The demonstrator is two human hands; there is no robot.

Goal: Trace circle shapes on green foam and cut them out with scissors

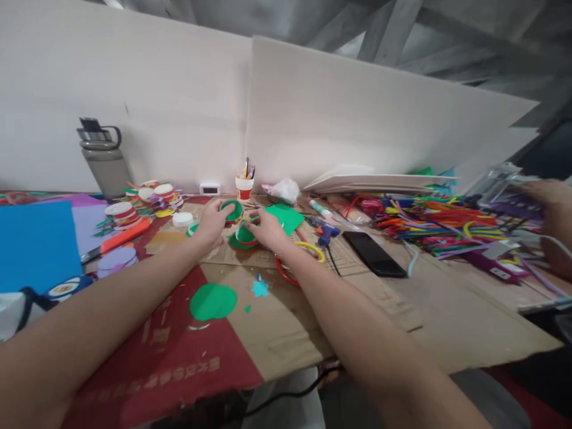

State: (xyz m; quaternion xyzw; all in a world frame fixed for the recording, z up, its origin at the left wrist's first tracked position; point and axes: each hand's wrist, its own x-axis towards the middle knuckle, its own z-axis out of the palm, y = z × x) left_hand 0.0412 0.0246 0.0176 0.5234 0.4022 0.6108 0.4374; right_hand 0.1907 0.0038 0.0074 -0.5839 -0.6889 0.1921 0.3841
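Observation:
Both my arms reach over the cardboard. My left hand [213,221] has its fingers curled on the rim of a small round cup with a green inside [232,212], tilted so its opening faces me. Close beside it, my right hand [270,230] grips a second small green-lined cup [245,235], which is above a piece of green paper [238,243]. A green sheet [286,218] lies just behind my right hand. To the left of my left hand is a white round lid [182,220]. My fingertips are partly hidden and blurred.
Nearer me lie a green paper cutout [213,301] and a blue star [260,288]. Right are a glue gun [325,231], a black phone [374,254] and pipe cleaners [438,221]. Left are a cutter [125,235] and a bottle [102,158]. Another person's hand [552,205] is far right.

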